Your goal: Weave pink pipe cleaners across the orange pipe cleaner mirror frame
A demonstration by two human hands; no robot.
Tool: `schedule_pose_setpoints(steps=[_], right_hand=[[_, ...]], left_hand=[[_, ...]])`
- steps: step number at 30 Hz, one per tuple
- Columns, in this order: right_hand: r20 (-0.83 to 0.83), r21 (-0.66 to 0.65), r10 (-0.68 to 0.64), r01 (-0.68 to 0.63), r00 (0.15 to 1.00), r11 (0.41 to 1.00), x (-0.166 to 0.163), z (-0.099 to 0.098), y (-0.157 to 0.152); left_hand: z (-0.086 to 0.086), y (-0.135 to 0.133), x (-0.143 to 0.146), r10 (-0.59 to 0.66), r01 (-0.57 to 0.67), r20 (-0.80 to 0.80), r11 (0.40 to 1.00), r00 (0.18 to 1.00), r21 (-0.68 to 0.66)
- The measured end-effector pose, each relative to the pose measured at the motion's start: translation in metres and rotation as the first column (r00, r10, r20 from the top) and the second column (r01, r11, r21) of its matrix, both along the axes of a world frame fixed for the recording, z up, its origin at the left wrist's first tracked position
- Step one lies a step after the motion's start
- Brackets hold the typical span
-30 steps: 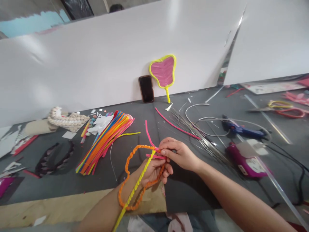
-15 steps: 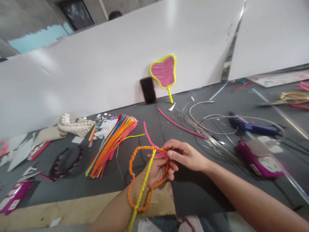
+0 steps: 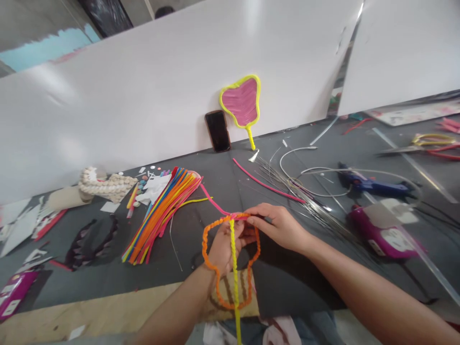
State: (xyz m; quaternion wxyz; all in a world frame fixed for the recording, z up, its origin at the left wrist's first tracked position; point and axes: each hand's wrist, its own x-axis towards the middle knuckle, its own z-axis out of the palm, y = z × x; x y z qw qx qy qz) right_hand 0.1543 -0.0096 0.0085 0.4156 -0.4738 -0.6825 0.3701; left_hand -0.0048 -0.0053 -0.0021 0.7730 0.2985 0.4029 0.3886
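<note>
My left hand is closed around an orange twisted pipe-cleaner loop with a yellow twisted stem running down its middle toward me. My right hand pinches a pink pipe cleaner at the top of the loop, where it wraps around the orange and yellow. The pink strand's free end trails away to the upper left. Both hands hover just above the dark table mat.
A fan of coloured pipe cleaners lies left of the hands. Thin wires, a blue glue gun and a magenta tool lie right. A phone and a pink heart-shaped piece lean on the white board. Scissors far right.
The orange loop has turned to face me, with the yellow stem now vertical. The pink strand has been pulled flat across the top of the loop. The view shifted slightly.
</note>
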Motion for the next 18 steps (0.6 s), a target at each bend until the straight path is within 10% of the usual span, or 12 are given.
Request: schedule_pose_setpoints(steps=[5, 14, 18], right_hand=[[0.016, -0.096, -0.017, 0.018, 1.0, 0.995, 0.003, 0.005, 0.002], [0.098, -0.067, -0.07, 0.076, 0.993, 0.995, 0.007, 0.007, 0.001], [0.124, -0.022, -0.055, 0.058, 0.991, 0.998, 0.006, 0.007, 0.001]], left_hand=[[0.002, 0.011, -0.017, 0.113, -0.11, -0.021, 0.987, 0.993, 0.116], [0.019, 0.027, -0.043, -0.101, 0.1, 0.196, 0.995, 0.975, 0.015], [0.023, 0.027, -0.046, -0.131, 0.128, 0.033, 0.987, 0.991, 0.093]])
